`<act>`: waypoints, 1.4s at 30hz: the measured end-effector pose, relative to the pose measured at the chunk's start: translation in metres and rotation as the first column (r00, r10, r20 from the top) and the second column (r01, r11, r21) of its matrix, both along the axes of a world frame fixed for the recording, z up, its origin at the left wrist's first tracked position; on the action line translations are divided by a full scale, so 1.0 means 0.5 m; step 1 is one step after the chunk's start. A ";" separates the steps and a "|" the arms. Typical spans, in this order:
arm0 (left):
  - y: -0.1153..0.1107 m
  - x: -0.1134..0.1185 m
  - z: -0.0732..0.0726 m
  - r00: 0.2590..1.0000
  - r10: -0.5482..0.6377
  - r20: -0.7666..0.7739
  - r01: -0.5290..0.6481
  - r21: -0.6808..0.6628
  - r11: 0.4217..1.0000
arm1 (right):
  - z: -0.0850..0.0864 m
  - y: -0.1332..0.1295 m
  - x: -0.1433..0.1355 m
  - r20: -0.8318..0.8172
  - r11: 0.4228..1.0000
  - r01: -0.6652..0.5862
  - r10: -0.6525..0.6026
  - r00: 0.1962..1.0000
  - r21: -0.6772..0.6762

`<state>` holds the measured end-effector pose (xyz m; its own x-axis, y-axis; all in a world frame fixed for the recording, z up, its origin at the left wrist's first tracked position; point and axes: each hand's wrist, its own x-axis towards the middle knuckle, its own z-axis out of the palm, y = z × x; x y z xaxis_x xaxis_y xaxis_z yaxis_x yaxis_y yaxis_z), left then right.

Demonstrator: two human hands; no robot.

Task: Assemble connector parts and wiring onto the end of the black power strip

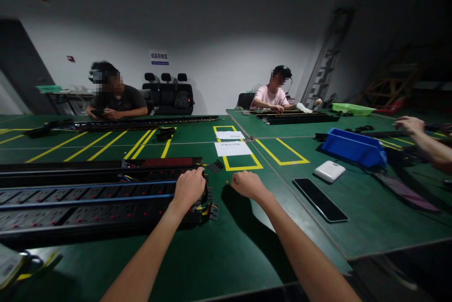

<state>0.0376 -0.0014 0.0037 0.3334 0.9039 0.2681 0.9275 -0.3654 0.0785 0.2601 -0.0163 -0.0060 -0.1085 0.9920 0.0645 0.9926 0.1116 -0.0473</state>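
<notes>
A long black power strip [88, 198] with blue wires and red switches lies across the green table [226, 255] on my left side. My left hand [189, 187] rests closed on its right end, gripping the housing by the end bracket [211, 210]. My right hand [249, 184] hovers just to the right of that end, fingers curled downward over the table; I cannot see anything in it. A second black strip [99, 165] lies just behind the first.
A black phone [320, 200] and a white box [329, 170] lie to the right, a blue bin [353, 147] beyond. White papers [231, 147] sit in a yellow-marked square. Two people sit at the far side; another person's arm [429, 144] reaches in at right.
</notes>
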 end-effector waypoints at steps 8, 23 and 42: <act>-0.009 -0.006 0.010 0.999 0.003 -0.033 0.000 0.087 0.996 | 0.002 -0.012 -0.030 0.027 0.997 0.063 -0.065 0.998 0.049; -0.003 -0.063 0.028 0.994 0.108 -0.012 -0.108 -0.084 0.991 | -0.013 0.004 -0.008 -0.039 0.985 0.127 -0.124 0.992 0.119; 0.000 -0.086 0.033 0.998 0.049 -0.041 -0.053 -0.116 0.992 | -0.027 0.000 -0.022 -0.068 0.989 -0.074 0.083 0.994 0.125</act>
<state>-0.0053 -0.0013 0.0202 0.2941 0.9442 0.1481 0.9478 -0.3081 0.0823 0.2490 -0.0161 -0.0194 -0.1759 0.9649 0.1952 0.9750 0.1981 -0.1008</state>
